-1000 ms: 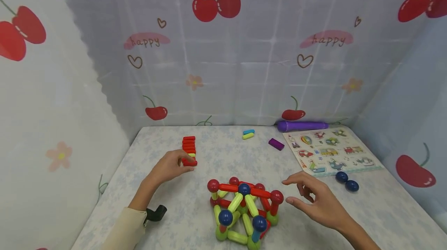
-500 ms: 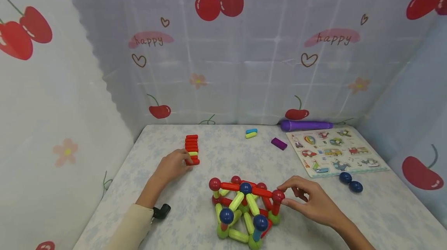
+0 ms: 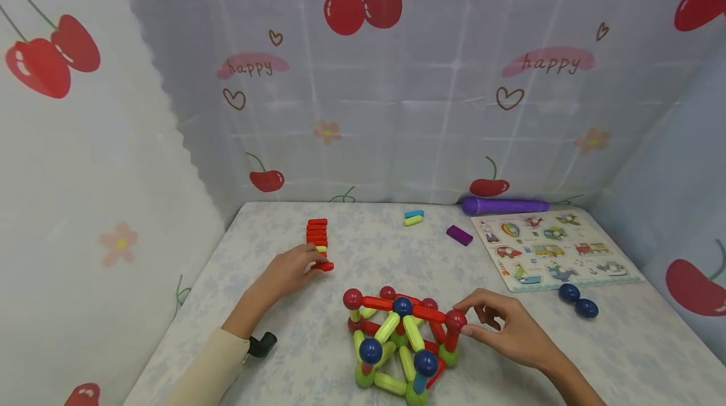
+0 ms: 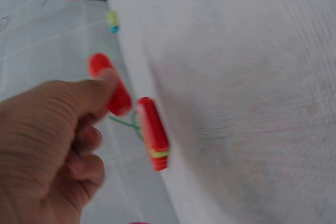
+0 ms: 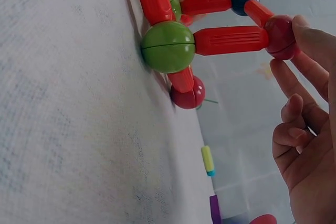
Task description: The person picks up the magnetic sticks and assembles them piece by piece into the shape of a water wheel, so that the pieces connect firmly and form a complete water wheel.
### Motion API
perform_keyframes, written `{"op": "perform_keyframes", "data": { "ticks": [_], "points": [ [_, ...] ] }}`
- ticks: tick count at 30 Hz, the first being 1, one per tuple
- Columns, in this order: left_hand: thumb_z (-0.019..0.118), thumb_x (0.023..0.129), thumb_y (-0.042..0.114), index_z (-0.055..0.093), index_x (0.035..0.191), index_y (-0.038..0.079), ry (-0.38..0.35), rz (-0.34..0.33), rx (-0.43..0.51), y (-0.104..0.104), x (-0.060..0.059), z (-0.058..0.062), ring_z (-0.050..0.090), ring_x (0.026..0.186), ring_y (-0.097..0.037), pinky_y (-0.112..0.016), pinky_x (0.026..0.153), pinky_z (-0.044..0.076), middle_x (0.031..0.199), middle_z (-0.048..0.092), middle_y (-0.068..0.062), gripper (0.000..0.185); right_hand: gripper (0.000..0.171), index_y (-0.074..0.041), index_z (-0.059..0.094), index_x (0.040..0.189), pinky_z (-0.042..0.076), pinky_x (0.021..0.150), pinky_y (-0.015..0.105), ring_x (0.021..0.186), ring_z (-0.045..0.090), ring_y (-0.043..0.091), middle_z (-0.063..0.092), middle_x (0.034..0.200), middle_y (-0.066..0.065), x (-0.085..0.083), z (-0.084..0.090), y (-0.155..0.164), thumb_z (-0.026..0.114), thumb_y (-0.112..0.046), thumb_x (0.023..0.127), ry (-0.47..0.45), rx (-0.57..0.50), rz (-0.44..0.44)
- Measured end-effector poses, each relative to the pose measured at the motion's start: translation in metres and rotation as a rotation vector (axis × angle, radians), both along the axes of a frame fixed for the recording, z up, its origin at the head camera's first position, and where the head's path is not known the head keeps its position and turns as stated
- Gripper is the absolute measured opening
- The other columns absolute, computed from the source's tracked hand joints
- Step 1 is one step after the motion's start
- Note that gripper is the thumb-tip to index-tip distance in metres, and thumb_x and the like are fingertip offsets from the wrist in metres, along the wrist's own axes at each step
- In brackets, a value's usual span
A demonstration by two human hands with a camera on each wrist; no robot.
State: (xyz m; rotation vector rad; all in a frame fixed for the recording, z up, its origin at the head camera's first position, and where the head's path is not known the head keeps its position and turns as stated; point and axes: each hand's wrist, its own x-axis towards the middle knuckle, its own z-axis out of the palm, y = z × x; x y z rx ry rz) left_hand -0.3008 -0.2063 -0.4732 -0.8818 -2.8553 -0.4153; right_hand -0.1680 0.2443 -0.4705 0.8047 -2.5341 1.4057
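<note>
Two hands are busy at once here. The person's right hand [image 3: 510, 330] pinches a red ball [image 3: 455, 319] at the top right corner of the rod-and-ball structure [image 3: 399, 346], which sits near the front middle of the surface [image 3: 624, 343]. The right wrist view shows it clearly — fingertips [image 5: 310, 32] wrapped on the red ball [image 5: 280, 36] at the end of a red rod [image 5: 231, 40] that runs to a green ball [image 5: 168, 46].

Over on the left, the left hand [image 3: 289, 273] grips a red rod [image 3: 324, 265] at the near end of a row of red rods [image 3: 317, 237] lying behind the build. In the left wrist view the thumb and fingers [image 4: 89, 98] curl around that red rod [image 4: 113, 85], which looks lifted just off the stack [image 4: 153, 132] — blurry, so hard to say if they touch.

Judging from this, the step in hand looks like fetching one more rod while steadying the corner it might join. The next move would call for carrying the rod across without knocking the frame, and lining its end up with a ball.

Farther back sit a blue and yellow-green pair of rods [image 3: 413, 217], a purple block [image 3: 459, 235], a purple tube [image 3: 505, 205], a picture puzzle board [image 3: 553, 248] and two dark blue balls [image 3: 577, 301].
</note>
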Motion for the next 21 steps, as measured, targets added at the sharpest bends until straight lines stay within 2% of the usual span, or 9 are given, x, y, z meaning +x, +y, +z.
{"op": "perform_keyframes", "data": {
  "ticks": [2,6,8,11,15,21],
  "points": [
    [0.087,0.093,0.016,0.079,0.121,0.016,0.034,-0.065,0.102,0.0,0.013,0.011,0.068,0.102,-0.017,-0.036,0.086,0.062,0.116,0.071,0.0,0.029,0.028,-0.023,0.076,0.121,0.043,0.054,0.027,0.068,0.053,0.021,0.065,0.091,0.001,-0.001,-0.001,0.001,0.082,-0.011,0.096,0.001,-0.005,0.012],
    [0.089,0.089,0.01,0.077,0.121,0.019,0.128,-0.283,0.275,0.006,0.047,0.036,0.067,0.104,-0.013,-0.027,0.085,0.061,0.119,0.07,0.004,0.035,0.03,-0.025,0.076,0.122,0.043,0.054,0.027,0.07,0.054,0.021,0.067,0.093,0.003,-0.003,0.0,0.003,0.083,-0.011,0.095,0.001,0.002,0.039],
    [0.091,0.087,0.008,0.078,0.121,0.019,0.175,-0.379,0.31,0.013,0.063,0.045,0.067,0.106,-0.011,-0.023,0.087,0.06,0.119,0.07,0.005,0.038,0.031,-0.026,0.076,0.122,0.044,0.055,0.027,0.072,0.055,0.02,0.068,0.094,0.002,-0.004,0.003,0.005,0.084,-0.013,0.095,0.0,0.016,0.052],
    [0.091,0.085,0.005,0.079,0.121,0.019,0.228,-0.477,0.316,0.022,0.082,0.051,0.068,0.106,-0.01,-0.018,0.088,0.058,0.118,0.072,0.005,0.04,0.031,-0.026,0.075,0.122,0.045,0.056,0.028,0.074,0.057,0.02,0.068,0.094,0.002,-0.007,0.006,0.007,0.085,-0.014,0.095,-0.006,0.036,0.075],
    [0.091,0.085,0.005,0.08,0.12,0.021,0.251,-0.52,0.292,0.032,0.098,0.049,0.067,0.099,-0.007,-0.011,0.084,0.054,0.116,0.073,0.007,0.041,0.029,-0.027,0.075,0.12,0.046,0.056,0.03,0.076,0.058,0.018,0.07,0.097,-0.005,-0.013,0.011,0.006,0.085,-0.018,0.095,-0.012,0.07,0.127],
    [0.095,0.078,0.001,0.082,0.117,0.021,0.273,-0.528,0.26,0.04,0.108,0.04,0.062,0.091,-0.006,-0.006,0.079,0.05,0.115,0.074,0.009,0.046,0.029,-0.029,0.075,0.121,0.047,0.057,0.029,0.076,0.059,0.017,0.071,0.101,-0.007,-0.022,0.018,0.003,0.085,-0.019,0.095,-0.016,0.096,0.224]
  ]
}}
